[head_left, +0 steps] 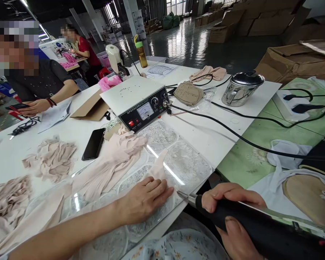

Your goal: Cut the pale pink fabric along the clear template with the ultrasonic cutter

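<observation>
Close up, the left hand (144, 200) lies flat, grip wide, pressing pink cloth (116, 155) onto the worktop (206, 133); the right hand (230, 213), grip closed, holds a black tool (260, 229), tip beside the cloth.

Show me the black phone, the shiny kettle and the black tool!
black phone (93, 143): head view, middle of its dark screen.
shiny kettle (237, 94): head view, its steel side.
black tool (249, 218): head view, its handle, gripped by the right hand (233, 196).
</observation>
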`<state>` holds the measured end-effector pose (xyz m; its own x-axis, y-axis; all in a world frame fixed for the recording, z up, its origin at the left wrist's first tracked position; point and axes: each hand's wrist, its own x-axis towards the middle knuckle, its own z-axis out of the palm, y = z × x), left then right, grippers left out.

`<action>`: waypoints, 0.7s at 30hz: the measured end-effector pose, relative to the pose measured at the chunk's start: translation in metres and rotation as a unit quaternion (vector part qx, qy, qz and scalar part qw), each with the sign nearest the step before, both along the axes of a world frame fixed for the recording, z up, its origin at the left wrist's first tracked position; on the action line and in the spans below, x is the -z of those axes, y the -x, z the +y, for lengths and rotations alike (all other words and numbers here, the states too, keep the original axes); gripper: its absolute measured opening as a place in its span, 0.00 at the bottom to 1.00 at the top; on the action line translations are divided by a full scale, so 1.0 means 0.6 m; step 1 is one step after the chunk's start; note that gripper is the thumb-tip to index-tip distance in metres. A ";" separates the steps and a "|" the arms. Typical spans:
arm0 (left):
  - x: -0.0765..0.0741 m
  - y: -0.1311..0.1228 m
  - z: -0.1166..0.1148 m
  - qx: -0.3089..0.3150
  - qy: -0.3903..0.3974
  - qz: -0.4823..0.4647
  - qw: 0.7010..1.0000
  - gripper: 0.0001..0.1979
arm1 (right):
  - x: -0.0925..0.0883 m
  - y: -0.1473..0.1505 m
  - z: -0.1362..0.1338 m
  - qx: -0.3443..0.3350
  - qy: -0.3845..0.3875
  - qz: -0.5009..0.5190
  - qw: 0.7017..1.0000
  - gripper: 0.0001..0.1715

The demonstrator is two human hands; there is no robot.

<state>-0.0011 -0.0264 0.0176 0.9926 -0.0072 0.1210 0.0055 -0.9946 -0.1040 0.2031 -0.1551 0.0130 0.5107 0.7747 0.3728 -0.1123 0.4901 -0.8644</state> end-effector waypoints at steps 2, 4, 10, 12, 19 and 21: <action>0.001 0.001 -0.002 -0.009 -0.008 0.006 1.000 0.21 | 0.004 -0.002 -0.002 0.001 0.004 -0.001 1.000 0.09; 0.000 0.002 -0.004 -0.016 -0.013 0.014 1.000 0.23 | 0.010 -0.004 -0.005 -0.003 0.011 -0.004 1.000 0.11; 0.000 0.001 -0.008 -0.019 -0.017 0.028 0.999 0.24 | 0.007 -0.003 -0.014 0.024 0.031 -0.018 0.999 0.11; 0.003 0.002 -0.009 -0.024 -0.019 0.020 0.999 0.23 | -0.001 0.000 -0.012 0.035 0.039 -0.014 0.999 0.10; 0.013 0.006 -0.017 -0.050 -0.012 -0.003 0.999 0.22 | -0.015 0.008 -0.003 0.063 0.034 -0.018 0.997 0.11; 0.014 0.007 -0.019 -0.057 -0.008 0.001 0.998 0.24 | -0.013 0.008 -0.003 0.072 0.046 -0.021 0.996 0.12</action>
